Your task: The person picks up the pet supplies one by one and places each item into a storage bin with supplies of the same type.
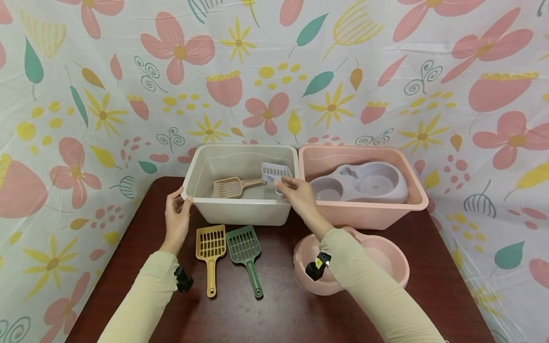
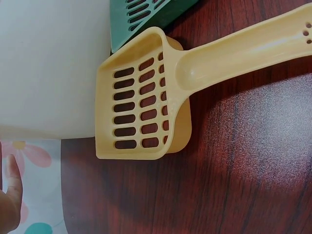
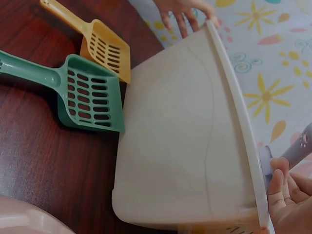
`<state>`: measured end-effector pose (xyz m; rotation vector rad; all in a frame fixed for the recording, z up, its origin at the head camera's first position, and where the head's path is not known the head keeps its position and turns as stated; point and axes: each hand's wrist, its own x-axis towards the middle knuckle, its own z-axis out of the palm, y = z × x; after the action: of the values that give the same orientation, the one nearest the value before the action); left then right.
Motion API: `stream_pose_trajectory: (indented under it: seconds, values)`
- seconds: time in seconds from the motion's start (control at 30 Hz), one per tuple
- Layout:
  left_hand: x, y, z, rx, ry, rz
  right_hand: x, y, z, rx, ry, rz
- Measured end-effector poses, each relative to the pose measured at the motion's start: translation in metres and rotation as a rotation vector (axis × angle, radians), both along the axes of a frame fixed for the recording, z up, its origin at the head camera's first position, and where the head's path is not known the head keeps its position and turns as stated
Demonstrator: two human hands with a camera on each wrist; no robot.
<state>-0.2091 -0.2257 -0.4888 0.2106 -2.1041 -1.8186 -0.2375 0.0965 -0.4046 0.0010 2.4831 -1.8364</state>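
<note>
My left hand (image 1: 177, 221) grips the left front corner of a white litter box (image 1: 236, 212), thumb and fingers at the rim. My right hand (image 1: 302, 202) pinches a small lavender-grey litter scoop (image 1: 276, 170) over the right end of that box, its slotted head up. In the right wrist view its grey handle (image 3: 298, 148) shows beyond the rim, beside my fingers. A tan litter scoop (image 1: 229, 187) lies inside the box. On the table in front of it lie a yellow litter scoop (image 1: 211, 245) and a green litter scoop (image 1: 244, 247), slotted heads toward the box.
A pink litter box (image 1: 360, 214) stands right beside the white one, holding a grey double pet bowl (image 1: 379, 183). In front of it, partly under my right forearm, sits a pink double pet bowl (image 1: 399, 262). A flowered cloth (image 1: 266, 71) hangs behind the dark wood table (image 1: 283, 309).
</note>
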Motion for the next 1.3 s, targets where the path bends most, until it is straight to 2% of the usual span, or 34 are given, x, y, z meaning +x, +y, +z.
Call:
stream_pose_trajectory:
  seconds: [0.3,0.67,1.13,1.23,1.3]
  values:
    - [0.000,0.000,0.000,0.004,-0.002,-0.002,0.000,0.001,0.001,-0.001,0.042,-0.026]
    - [0.000,0.000,0.000,-0.001,-0.001,0.004,0.008,0.003,-0.002,-0.061,0.154,-0.025]
    - [0.000,0.000,0.001,0.000,-0.002,0.012,0.030,0.005,-0.005,-0.118,0.213,-0.012]
    - [0.000,0.000,0.001,0.004,0.001,0.006,0.038,0.003,-0.002,-0.137,0.206,0.002]
    - [0.000,0.000,0.001,0.008,0.001,0.001,0.047,0.001,0.006,-0.144,0.203,0.015]
